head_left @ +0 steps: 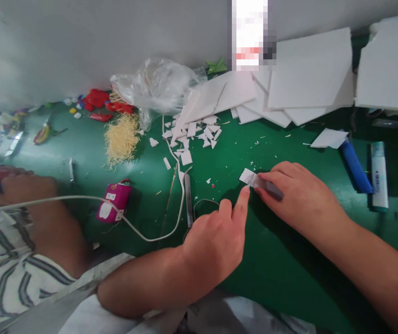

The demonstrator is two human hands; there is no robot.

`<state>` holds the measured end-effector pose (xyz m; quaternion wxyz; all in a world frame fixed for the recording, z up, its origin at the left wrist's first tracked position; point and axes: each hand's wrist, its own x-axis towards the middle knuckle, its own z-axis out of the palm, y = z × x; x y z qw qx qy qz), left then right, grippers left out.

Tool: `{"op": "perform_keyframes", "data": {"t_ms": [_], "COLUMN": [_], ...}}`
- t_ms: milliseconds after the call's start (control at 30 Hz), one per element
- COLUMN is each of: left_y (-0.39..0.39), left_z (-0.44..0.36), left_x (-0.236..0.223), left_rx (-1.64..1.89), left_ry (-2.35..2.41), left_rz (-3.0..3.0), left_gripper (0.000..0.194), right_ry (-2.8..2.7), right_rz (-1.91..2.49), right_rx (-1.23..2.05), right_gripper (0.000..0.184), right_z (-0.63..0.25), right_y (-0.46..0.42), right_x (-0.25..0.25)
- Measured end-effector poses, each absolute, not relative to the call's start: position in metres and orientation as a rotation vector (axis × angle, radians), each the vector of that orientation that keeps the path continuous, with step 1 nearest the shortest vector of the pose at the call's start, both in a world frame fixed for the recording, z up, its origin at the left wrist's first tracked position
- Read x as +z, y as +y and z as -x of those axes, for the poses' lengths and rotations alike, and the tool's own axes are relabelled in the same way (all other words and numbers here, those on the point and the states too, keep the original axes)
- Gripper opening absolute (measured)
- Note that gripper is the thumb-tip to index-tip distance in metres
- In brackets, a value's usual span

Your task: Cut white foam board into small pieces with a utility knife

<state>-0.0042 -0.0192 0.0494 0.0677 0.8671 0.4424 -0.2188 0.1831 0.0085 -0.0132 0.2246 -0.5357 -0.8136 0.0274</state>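
A small white foam piece (pixel 247 176) lies on the green table (pixel 282 260). My right hand (pixel 298 197) is closed round a grey craft knife (pixel 270 187), whose tip rests on the piece. My left hand (pixel 219 241) is mostly curled, with its index finger stretched out and pressing the piece's near edge. Both forearms come in from the bottom of the view.
White foam boards (pixel 306 69) and cut scraps (pixel 199 132) lie at the back. A clear plastic bag (pixel 153 88), yellow shreds (pixel 122 139), a pink charger (pixel 113 202) with a white cable, a blue cutter (pixel 355 167) and a tube (pixel 379 174) are around. Another person's arm (pixel 45 218) in a striped sleeve is left.
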Motion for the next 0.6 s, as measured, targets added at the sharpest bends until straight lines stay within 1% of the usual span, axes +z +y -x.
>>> {"op": "perform_keyframes", "data": {"t_ms": [100,167,267,400,600], "left_y": [-0.021,-0.024,-0.03,-0.036,-0.039], "left_z": [0.005,0.008,0.017,0.026,0.03], "left_x": [0.051,0.048,0.041,0.032,0.032], "left_rx": [-0.685,-0.637,-0.426,-0.107,0.043], "left_ry": [1.323,1.328,1.342,1.334,1.343], "left_rz": [-2.61,-2.652,-2.779,-2.928,-2.963], "left_gripper": [0.078,0.078,0.075,0.064,0.058], "right_ry": [-2.233,-2.23,-2.229,-2.217,-2.183], "right_rz": [1.427,1.414,1.411,1.423,1.443], "right_rx": [0.063,0.052,0.032,0.045,0.058], "right_gripper": [0.025,0.026,0.027,0.024,0.024], "right_z": [-0.183,-0.183,-0.183,-0.182,-0.181], "right_y": [0.009,0.009,0.01,0.009,0.008], "right_x": [-0.015,-0.015,-0.015,-0.013,-0.013]}}
